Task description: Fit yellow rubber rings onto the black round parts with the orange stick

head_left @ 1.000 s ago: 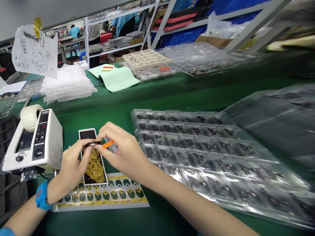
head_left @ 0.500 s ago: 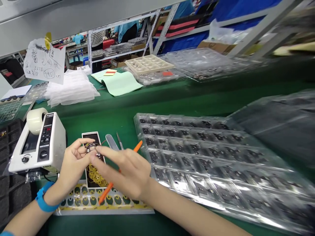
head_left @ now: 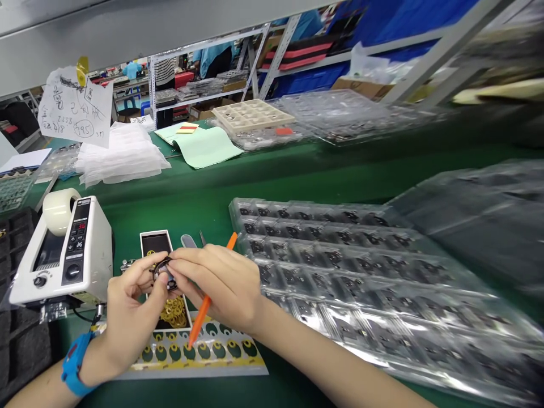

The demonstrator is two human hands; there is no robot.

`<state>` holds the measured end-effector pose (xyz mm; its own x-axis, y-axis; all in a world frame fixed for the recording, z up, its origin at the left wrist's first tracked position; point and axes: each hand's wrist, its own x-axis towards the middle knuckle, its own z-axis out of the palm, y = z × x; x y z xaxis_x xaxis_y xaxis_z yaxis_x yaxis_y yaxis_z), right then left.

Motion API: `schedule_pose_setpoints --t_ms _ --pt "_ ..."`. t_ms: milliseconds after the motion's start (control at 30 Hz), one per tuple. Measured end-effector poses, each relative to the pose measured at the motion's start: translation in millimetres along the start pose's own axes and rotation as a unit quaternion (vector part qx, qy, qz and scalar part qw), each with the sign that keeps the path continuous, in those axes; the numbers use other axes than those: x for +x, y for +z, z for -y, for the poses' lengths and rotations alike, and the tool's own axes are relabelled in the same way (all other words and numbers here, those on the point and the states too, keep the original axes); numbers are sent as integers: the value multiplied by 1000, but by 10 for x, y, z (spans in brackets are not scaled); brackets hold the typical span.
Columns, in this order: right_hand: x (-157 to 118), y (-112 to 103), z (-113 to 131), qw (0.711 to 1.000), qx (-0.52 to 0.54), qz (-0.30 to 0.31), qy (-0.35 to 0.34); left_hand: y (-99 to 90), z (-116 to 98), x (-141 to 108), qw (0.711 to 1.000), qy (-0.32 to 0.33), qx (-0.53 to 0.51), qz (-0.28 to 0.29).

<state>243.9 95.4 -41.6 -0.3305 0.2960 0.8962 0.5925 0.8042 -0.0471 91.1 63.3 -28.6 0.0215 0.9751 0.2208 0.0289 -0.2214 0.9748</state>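
Observation:
Between the fingertips of my left hand (head_left: 131,311) is a small round dark part (head_left: 165,275) with a pale or shiny middle; its exact kind I cannot make out. The fingertips of my right hand (head_left: 232,283) touch that part from the right. An orange pen-shaped tool (head_left: 198,324) is tucked through my right hand, its lower end slanting toward a sheet of green and yellow round stickers (head_left: 204,350). Below both hands stands a white-rimmed box (head_left: 141,245) holding yellow rings (head_left: 175,313), partly covered by my fingers.
A tape dispenser (head_left: 83,249) stands at left. Behind my hands lie tweezers (head_left: 202,237) and a pale flat tool (head_left: 187,241), partly hidden. Clear blister trays (head_left: 340,255) with dark parts fill the right. White sheets (head_left: 121,156) and a beige tray (head_left: 254,115) sit at the back.
My right hand's fingers have drawn closer together on the round part, which is tilted differently. The orange tool stands steeper. A small metal piece beside my left hand has come into view.

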Motion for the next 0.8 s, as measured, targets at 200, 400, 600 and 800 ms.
schedule_pose_setpoints --t_ms 200,400,600,800 --pt "24 -1 -46 998 -5 -14 -61 -3 126 -20 1000 21 -14 -12" --pt "-21 54 13 999 -18 -25 -18 11 66 -5 999 42 28 -18" --pt "-47 119 65 998 7 -19 58 12 22 56 999 -29 15 -12" --pt "86 -54 -28 965 162 49 201 -53 10 205 990 -124 -67 13"
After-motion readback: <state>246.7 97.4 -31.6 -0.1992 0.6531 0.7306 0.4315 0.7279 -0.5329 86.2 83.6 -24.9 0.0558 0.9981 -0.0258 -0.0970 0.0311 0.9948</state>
